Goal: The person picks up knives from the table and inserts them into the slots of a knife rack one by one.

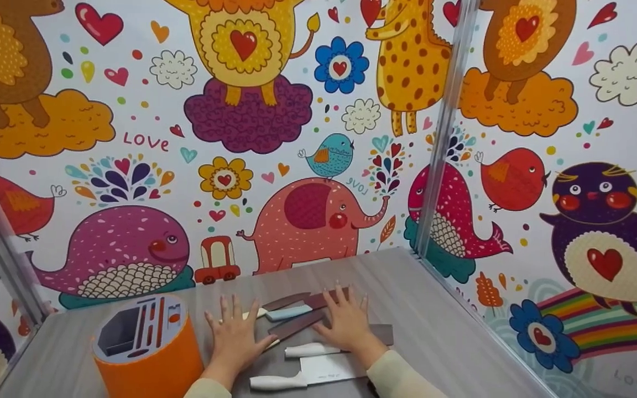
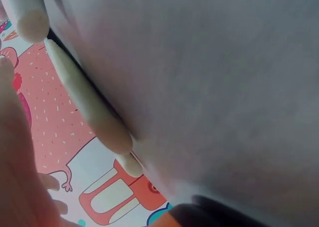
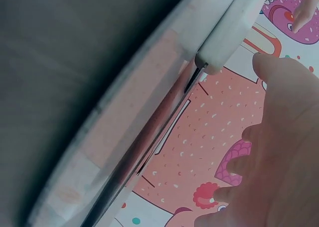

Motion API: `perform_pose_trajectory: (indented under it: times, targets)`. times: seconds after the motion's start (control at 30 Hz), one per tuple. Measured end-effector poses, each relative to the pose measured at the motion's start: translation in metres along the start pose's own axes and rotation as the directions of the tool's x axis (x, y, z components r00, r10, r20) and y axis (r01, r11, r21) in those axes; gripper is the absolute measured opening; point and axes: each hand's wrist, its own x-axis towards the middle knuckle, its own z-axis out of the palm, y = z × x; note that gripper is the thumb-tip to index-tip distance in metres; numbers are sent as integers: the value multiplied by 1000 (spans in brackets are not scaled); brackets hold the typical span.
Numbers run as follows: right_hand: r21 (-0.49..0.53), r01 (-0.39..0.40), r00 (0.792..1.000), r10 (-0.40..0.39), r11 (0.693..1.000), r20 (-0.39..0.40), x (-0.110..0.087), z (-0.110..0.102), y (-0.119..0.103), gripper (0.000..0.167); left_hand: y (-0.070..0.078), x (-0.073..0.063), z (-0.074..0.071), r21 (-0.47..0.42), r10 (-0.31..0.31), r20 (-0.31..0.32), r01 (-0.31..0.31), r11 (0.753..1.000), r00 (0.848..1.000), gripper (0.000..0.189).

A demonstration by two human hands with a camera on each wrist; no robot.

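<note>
Both hands are spread with straight fingers over a group of kitchen knives. My left hand [image 1: 235, 337] is over the pale handles at the group's left side; I cannot tell whether it touches them. My right hand [image 1: 349, 323] is above the dark blades, partly covering them. A cleaver [image 1: 332, 369] with a white handle lies nearest me, and another white-handled knife [image 1: 313, 349] lies just beyond it. Farther back are a light blue handle [image 1: 289, 313] and a dark blade [image 1: 299, 326]. The left wrist view shows pale handles [image 2: 94, 102]; the right wrist view shows a shiny blade [image 3: 109, 137].
An orange round knife block [image 1: 147, 354] with a grey slotted top stands left of my left hand. The grey table [image 1: 407, 298] is bounded by walls [image 1: 274, 138] printed with cartoon animals. Metal corner posts [image 1: 445, 110] stand at the table's back corners.
</note>
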Motion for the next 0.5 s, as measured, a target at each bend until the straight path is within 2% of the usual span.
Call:
perform_pose_trajectory:
  times: [0.13,0.3,0.5]
  targets:
    - [29,18,1000,-18,999,-8,0,1,-1,86,-1,-1,-4,-12,-6,5,6,1000,1000,95]
    - [38,2,1000,-2,999,-13,-2,0,4,86,4,0,-4,-33,1,18,-1,999,1000,94]
    - [36,-6,999,5,999,36,1,3,2,89,4,-3,0,-9,-29,11,29,1000,1000,93]
